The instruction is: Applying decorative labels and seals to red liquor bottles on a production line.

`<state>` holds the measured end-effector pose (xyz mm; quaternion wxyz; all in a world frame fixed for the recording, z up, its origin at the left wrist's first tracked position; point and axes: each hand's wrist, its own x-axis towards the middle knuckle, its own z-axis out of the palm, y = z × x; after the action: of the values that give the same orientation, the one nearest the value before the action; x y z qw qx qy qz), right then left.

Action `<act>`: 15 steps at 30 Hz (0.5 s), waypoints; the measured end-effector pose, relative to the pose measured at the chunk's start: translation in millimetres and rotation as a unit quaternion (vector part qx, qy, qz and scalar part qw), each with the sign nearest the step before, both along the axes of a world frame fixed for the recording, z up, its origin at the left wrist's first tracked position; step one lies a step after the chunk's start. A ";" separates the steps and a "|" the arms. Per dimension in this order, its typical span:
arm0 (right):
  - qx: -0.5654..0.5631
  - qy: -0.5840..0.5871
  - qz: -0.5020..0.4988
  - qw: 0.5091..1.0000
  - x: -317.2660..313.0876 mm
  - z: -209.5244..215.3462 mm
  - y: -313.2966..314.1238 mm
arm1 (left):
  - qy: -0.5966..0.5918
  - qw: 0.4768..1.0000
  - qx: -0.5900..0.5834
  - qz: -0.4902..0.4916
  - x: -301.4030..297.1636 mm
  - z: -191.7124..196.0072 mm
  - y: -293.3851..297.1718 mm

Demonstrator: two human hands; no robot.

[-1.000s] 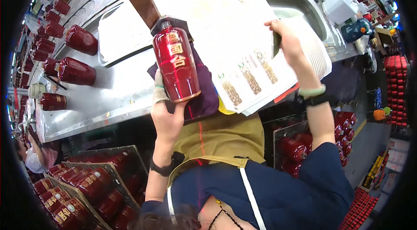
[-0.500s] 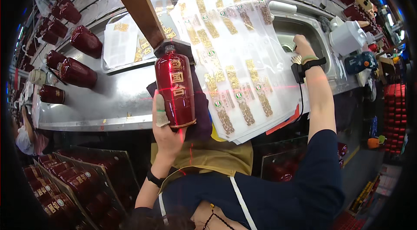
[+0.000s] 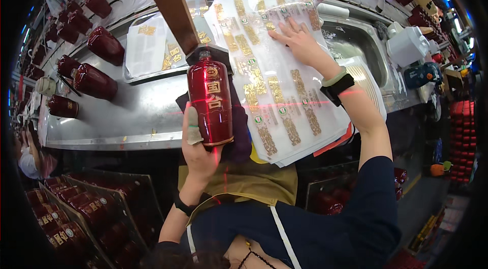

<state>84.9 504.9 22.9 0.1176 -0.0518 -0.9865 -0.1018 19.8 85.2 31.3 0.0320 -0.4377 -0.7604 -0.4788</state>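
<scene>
Red bottle (image 3: pixel 210 100) in left hand (image 3: pixel 199 148).

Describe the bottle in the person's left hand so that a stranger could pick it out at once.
Find the steel counter. At its near edge the left hand holds one red bottle upright over a dark cloth. The other red bottles lie farther left, unheld.

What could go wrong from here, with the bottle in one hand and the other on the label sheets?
1. The left hand alone holds the red bottle at its base, so it may tip or slip onto the steel bench.
2. The stack of sticker sheets overhangs the bench edge, pinned only by the right hand, and might slide off.
3. Fingers pressing on the glossy sheet may smudge or crease the gold labels.
</scene>
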 end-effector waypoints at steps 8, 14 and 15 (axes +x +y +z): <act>-0.117 -0.112 0.007 0.987 -2.3 8.2 -8.0 | 0.040 0.999 0.006 0.003 0.5 6.9 0.3; -0.292 -0.159 -0.087 0.939 10.4 51.5 -49.1 | 0.008 1.000 0.025 -0.003 -0.9 3.6 2.1; -0.286 -0.069 -0.049 0.954 16.2 49.2 -42.4 | -0.004 0.999 0.035 -0.007 -1.1 3.2 3.1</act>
<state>101.2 462.5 72.1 0.0242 -0.1246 -0.9762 0.1757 18.7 88.4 34.5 0.0411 -0.4394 -0.7405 -0.5069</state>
